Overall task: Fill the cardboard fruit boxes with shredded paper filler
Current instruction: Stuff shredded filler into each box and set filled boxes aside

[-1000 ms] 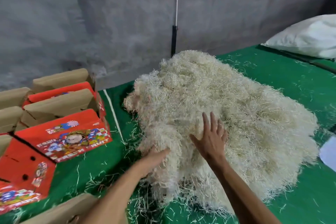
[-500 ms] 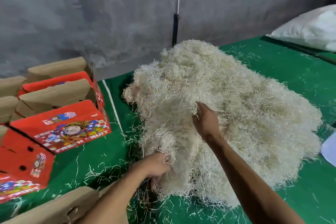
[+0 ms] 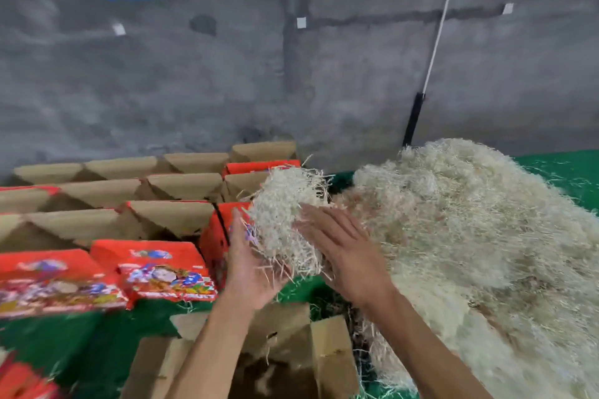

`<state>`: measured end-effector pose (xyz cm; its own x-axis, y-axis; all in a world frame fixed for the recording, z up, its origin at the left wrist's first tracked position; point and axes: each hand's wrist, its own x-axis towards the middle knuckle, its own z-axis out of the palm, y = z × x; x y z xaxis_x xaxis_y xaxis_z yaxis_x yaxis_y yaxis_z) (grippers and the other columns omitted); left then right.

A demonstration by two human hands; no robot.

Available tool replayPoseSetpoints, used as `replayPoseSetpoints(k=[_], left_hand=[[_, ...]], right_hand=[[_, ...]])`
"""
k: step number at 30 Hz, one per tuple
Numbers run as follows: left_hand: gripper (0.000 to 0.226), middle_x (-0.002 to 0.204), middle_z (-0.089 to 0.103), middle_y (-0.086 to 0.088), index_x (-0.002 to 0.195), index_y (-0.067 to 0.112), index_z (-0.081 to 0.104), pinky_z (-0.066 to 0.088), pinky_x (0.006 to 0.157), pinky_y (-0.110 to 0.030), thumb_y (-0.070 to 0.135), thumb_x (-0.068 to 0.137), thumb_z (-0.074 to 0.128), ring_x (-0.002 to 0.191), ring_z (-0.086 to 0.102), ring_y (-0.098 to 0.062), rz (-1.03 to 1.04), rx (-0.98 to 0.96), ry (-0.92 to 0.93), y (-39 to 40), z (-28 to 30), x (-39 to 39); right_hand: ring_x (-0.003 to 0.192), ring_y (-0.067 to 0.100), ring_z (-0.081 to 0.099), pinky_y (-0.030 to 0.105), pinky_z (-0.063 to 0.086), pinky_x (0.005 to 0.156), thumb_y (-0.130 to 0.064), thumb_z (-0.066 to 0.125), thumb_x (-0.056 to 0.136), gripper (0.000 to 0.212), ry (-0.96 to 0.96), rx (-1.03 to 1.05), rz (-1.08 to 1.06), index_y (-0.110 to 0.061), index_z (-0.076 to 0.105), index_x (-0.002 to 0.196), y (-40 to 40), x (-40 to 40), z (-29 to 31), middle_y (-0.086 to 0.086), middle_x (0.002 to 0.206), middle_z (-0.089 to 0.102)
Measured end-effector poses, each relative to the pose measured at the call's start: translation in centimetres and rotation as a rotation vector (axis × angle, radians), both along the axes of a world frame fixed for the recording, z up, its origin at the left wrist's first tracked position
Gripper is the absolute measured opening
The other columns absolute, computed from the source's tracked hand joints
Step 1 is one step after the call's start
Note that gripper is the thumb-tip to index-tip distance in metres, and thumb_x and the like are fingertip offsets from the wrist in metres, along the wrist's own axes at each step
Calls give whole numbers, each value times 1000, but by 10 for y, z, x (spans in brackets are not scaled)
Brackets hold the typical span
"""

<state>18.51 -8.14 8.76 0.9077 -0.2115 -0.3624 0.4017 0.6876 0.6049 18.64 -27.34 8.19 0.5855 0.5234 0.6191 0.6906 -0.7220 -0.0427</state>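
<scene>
A clump of pale shredded paper (image 3: 282, 204) is carried between my two hands, lifted off the big heap of shredded paper (image 3: 470, 223) on the right. My left hand (image 3: 246, 269) cups it from below and the left, palm up, fingers straight. My right hand (image 3: 346, 256) presses flat against its right side. The clump hangs above and just beyond an open brown cardboard box (image 3: 330, 353) at the bottom, whose flaps stand up and whose inside holds only a few strands.
Rows of open fruit boxes with brown flaps (image 3: 168, 217) and red printed sides (image 3: 162, 272) fill the left. A green cloth (image 3: 567, 172) covers the table. A grey wall with a white cord (image 3: 436, 42) and hung papers stands behind.
Both hands were dug into the heap; now they have pulled a clump free and carried it left and up toward the boxes. The view has swung left.
</scene>
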Motion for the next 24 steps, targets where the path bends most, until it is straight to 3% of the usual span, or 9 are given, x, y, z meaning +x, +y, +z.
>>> replayPoseSetpoints(k=[3, 5, 8, 11, 14, 16, 19, 21, 24], left_hand=[[72, 114, 72, -7, 110, 30, 75, 58, 80, -48, 83, 62, 66, 105, 69, -30, 131, 121, -74, 48, 2, -39], [49, 102, 76, -2, 101, 35, 77, 60, 71, -43, 71, 70, 67, 93, 73, -24, 222, 237, -55, 70, -5, -58], [43, 99, 76, -3, 105, 31, 76, 60, 70, -46, 64, 85, 56, 90, 74, -25, 346, 182, 4, 95, -23, -77], [60, 121, 69, -6, 130, 24, 61, 54, 90, -51, 67, 91, 46, 109, 67, -28, 436, 148, 37, 102, -35, -87], [71, 134, 60, -5, 139, 21, 47, 51, 96, -48, 64, 83, 57, 116, 62, -30, 366, 627, 120, 88, -53, -104], [53, 134, 57, 4, 137, 36, 42, 53, 95, -37, 53, 88, 56, 113, 63, -17, 241, 1073, 25, 79, -66, -120], [43, 105, 67, 25, 120, 49, 48, 48, 51, -10, 42, 85, 72, 63, 60, 11, 217, 997, -142, 87, -68, -137], [40, 101, 70, 20, 109, 47, 58, 51, 62, -17, 59, 75, 76, 74, 65, 8, 384, 817, -156, 105, -58, -141], [58, 105, 69, 15, 107, 31, 61, 44, 92, -35, 75, 70, 67, 100, 64, -8, 510, 678, -93, 113, -48, -141]], right_hand=[[150, 24, 23, 51, 27, 118, -30, 57, 86, 64, -16, -29, 204, -24, 44, 148, 52, -31, -10, 1, 164, 21], [148, 27, 30, 50, 31, 115, -34, 49, 95, 50, 87, 199, 390, -15, 54, 141, 82, -55, -19, 6, 161, 30], [146, 14, 32, 41, 32, 115, -42, 43, 103, 42, 453, 777, 272, -29, 53, 141, 115, -88, -32, -9, 157, 36], [138, -16, 26, 20, 22, 117, -71, 35, 95, 55, 871, 1047, 45, -49, 37, 146, 143, -104, -34, -26, 154, 34], [127, -6, 51, 21, 40, 104, -76, 50, 84, 69, 1283, 1300, 242, -38, 51, 141, 167, -105, -31, -15, 142, 55], [105, -3, 66, 26, 46, 95, -59, 66, 85, 56, 1222, 1312, 150, -31, 60, 134, 171, -106, -35, -12, 127, 67], [51, 1, 46, 25, 42, 59, -55, 69, 86, 41, 1113, 1366, -234, -18, 67, 101, 162, -103, -41, -4, 76, 59], [54, 14, 41, 32, 36, 59, -65, 59, 88, 50, 1090, 1397, -383, -16, 54, 92, 155, -103, -45, 2, 71, 46], [70, 28, 55, 38, 43, 67, -35, 37, 102, 37, 1076, 1307, -401, -5, 57, 111, 162, -106, -45, 23, 87, 64]])
